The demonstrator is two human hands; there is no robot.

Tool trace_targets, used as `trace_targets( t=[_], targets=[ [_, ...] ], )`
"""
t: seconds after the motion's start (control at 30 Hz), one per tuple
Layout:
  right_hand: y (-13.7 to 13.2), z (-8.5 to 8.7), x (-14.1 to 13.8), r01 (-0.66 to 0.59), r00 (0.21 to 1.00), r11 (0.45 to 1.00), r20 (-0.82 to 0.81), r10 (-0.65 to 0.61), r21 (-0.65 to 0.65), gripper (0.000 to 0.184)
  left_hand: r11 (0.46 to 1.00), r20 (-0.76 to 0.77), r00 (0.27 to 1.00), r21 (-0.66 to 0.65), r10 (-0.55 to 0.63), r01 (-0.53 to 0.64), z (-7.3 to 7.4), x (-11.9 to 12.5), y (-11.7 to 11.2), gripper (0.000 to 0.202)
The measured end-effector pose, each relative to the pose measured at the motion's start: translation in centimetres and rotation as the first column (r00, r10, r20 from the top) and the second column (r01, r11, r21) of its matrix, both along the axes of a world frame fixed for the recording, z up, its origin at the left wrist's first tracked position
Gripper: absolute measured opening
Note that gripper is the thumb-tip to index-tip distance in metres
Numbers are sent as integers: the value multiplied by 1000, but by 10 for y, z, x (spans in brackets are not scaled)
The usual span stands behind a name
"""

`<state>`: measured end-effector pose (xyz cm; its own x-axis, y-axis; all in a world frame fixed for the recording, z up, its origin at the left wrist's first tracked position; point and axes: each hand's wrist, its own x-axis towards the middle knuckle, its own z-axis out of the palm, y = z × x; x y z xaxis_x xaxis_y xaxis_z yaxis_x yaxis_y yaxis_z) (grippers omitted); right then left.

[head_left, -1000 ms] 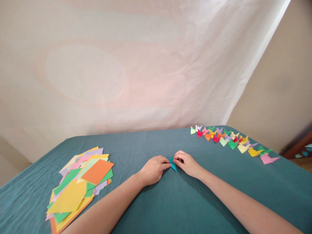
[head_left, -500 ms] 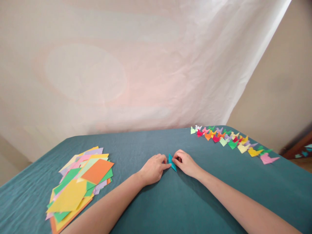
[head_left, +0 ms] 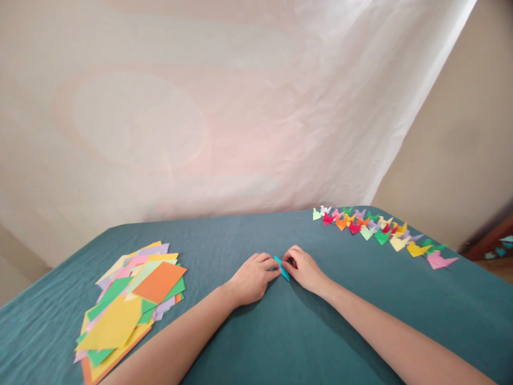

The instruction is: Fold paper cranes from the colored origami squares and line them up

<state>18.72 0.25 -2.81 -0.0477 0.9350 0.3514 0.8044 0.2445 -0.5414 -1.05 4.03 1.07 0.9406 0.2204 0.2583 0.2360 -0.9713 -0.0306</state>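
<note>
Turquoise paper lies between left grip and right grip, touching both.

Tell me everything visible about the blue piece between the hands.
The blue piece looks like folded paper: small, narrow, with pointed ends. It slants from upper left to lower right in the view. The left hand and right hand pinch it from either side over the dark green cloth. They partly hide it; its folds, and any contact with the cloth, are unclear.

Indoor papercraft spot, home or workshop unclear: cloth-covered table, sheet hung far side, paper left, birds far right.
</note>
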Motion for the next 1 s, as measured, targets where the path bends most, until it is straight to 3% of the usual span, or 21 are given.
trace_targets(
  t=[0.33, 0.67, 1.0],
  targets=[
    [0, -3, -1, 19, 996, 1000, 85, -19, -2, 6, 999, 4, 1000, -31, -14, 14, -2, 0, -1, 33],
    [-8, 6, -7, 18, 978, 999, 208, -25, 32, 6, 998, -7, 1000, -62, -16, 16, 0, 1, -1, 36],
    [-18, 11, -7, -134, 915, 987, 393, 89, 87, 16, 994, -29, 998, -87, -64, 61, 1, -3, 4, 39]
  ],
)
